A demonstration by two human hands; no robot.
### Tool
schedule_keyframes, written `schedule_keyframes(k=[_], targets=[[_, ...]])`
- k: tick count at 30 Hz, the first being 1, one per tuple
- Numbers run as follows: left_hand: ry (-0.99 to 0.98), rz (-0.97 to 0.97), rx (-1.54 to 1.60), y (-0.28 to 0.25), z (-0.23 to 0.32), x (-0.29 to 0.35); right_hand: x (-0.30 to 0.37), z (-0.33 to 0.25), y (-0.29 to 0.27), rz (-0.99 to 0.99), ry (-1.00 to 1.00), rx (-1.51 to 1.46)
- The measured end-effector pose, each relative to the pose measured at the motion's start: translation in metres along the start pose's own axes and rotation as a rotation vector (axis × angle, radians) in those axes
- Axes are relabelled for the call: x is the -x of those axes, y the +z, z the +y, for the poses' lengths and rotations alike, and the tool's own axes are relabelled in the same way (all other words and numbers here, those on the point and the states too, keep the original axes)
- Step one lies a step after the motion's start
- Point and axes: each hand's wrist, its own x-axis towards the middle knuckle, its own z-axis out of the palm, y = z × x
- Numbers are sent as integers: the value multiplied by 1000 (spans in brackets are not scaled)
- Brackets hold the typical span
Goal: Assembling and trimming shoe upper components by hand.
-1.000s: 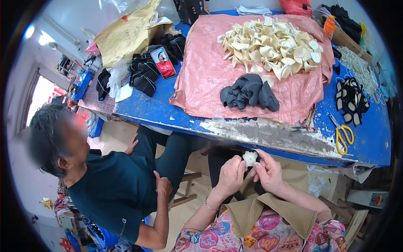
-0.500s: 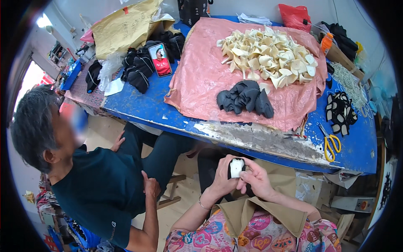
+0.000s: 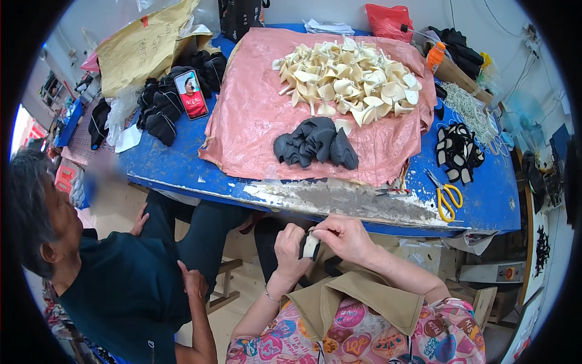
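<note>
holding a small cream piece in the left hand, in front of the body and just below the near edge of the blue table. pale, smooth-looking and longish, tilted slightly, with black cloth along the left side and more black at the upper and lower ends. too small to make out any finer marks.

clamped with the left fingers, curled together, on the left side of the piece. pinched at the upper end, on the black cloth, between thumb and forefinger of the right hand. cannot tell the exact set of the other right fingers.

compared with half a second ago, showing a narrower, creamier face in place of a broad white one ringed in black. brought up with the right hand from the lower right side to the top. seen farther left in the view than before: pink sheet, heap of cream parts, dark grey cloth, yellow-handled scissors and seated person, with no clear change among those on the table.
</note>
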Motion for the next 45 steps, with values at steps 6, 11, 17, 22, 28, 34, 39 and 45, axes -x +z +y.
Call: schedule_keyframes(k=[6,11,17,22,28,34,39,45], targets=[[-150,-95,155,-7,7,3,-6,-7,-8,-48,-123,199],[91,-424,239,5,-8,9,-1,43,-21,-137,263,-661],[-377,-645,627,-15,28,10,-2,26,20,-536,287,-1067],[-269,-517,742,-16,33,15,-18,8,9,-806,-119,-869],[-173,-466,662,-17,36,14,-31,4,1,-1019,-63,-718],[-410,-500,764,-15,41,8,-20,-4,-13,-880,187,-1009],[-392,-464,627,-9,25,17,-18,-10,-9,-714,111,-723],[-440,-323,613,15,8,24,-11,0,5,-426,105,-731]])
